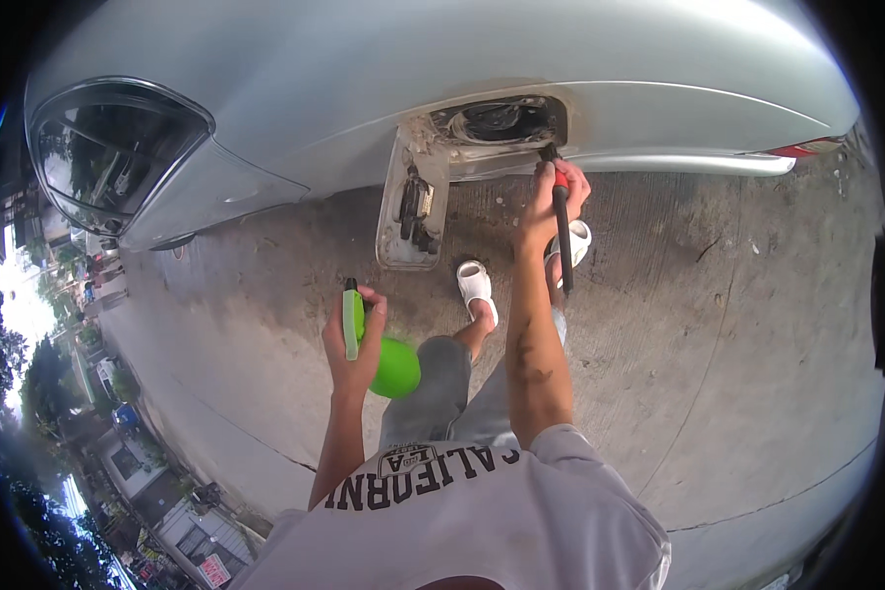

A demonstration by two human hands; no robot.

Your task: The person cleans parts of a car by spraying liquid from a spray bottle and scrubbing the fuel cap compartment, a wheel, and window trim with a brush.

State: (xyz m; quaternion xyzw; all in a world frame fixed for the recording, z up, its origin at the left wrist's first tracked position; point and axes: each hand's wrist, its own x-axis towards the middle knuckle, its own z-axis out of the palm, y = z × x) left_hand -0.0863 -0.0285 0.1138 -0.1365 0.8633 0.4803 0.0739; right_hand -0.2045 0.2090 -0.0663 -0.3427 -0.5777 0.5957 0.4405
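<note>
My left hand [352, 346] is wrapped round the neck of a green spray bottle [395, 370], its black nozzle pointing up toward the car. In my right hand [539, 208] is a brush [563, 241] with a long black handle and a red collar. The dark brush head touches or nearly touches the lower right edge of the fuel filler recess [506, 120]; exact contact is hard to see. Brown grime coats the recess and its surroundings. Left of it, the fuel door [393, 251] hangs open, its inner side dirty, with a black latch piece on it.
The silver car body [344, 79] spans the far side, with a dark side window [123, 147] at left and a red tail light [801, 149] at right. My white clogs [475, 285] stand on the concrete ground [678, 285], close to the fuel door. Buildings and plants lie far left.
</note>
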